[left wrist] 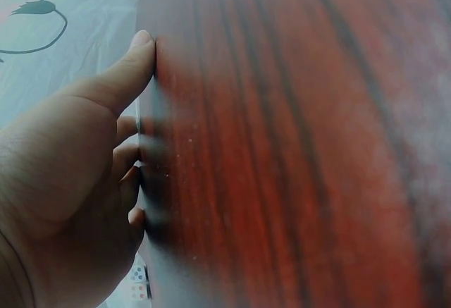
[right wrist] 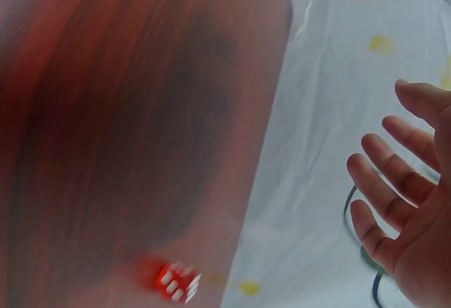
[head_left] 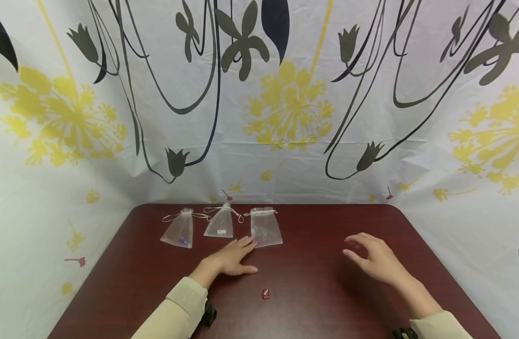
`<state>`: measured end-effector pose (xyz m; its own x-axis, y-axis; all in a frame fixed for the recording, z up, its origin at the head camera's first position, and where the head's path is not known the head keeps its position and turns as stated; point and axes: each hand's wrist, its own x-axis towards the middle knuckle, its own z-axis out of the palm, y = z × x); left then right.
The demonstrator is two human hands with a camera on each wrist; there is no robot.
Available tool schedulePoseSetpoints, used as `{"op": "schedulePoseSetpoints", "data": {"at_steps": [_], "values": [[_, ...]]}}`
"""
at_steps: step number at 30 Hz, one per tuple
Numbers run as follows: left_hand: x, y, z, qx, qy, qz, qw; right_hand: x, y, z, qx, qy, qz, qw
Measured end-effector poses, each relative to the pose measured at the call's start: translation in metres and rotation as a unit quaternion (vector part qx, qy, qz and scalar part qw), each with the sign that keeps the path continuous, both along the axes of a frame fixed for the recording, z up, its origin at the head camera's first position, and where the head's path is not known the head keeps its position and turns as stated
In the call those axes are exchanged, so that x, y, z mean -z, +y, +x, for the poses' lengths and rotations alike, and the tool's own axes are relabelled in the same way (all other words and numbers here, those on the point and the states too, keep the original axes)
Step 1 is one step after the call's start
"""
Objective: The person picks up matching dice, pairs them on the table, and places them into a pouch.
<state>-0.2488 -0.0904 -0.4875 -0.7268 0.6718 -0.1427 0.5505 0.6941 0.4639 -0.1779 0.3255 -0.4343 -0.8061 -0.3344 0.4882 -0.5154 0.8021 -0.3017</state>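
My left hand (head_left: 232, 258) lies palm down over the table, fingers extended and thumb spread. Its fingertips reach the lower left corner of a sheer white drawstring pouch (head_left: 265, 228), which looks flat. In the left wrist view, that hand (left wrist: 77, 146) shows from the side, low along the tabletop. A red die (head_left: 265, 294) with white pips sits nearer me, between the two hands; the right wrist view also catches the die (right wrist: 177, 282). My right hand (head_left: 376, 259) hovers over the right side, fingers loosely bent and holding nothing.
Left of the flat pouch lie a pouch (head_left: 223, 223) with white dice in it and another pouch (head_left: 177, 230) with blue dice. All rest near the far edge of the dark red wooden table (head_left: 319, 301). A patterned white cloth (head_left: 285, 174) hangs behind and along the sides.
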Motion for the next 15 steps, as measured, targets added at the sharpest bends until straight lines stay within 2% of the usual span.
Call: {"op": "schedulePoseSetpoints", "data": {"at_steps": [5, 12, 15], "values": [[0.004, -0.001, -0.001, 0.001, 0.002, -0.003, 1.0000, 0.008, 0.023, 0.005, 0.029, -0.007, 0.003, 1.000], [0.006, -0.001, -0.002, 0.005, 0.007, -0.003, 1.0000, 0.019, 0.056, 0.013, 0.070, -0.037, 0.003, 0.997], [0.006, -0.001, -0.003, 0.005, 0.009, -0.002, 0.9999, 0.025, 0.069, 0.015, 0.082, -0.032, 0.001, 0.996]]}}
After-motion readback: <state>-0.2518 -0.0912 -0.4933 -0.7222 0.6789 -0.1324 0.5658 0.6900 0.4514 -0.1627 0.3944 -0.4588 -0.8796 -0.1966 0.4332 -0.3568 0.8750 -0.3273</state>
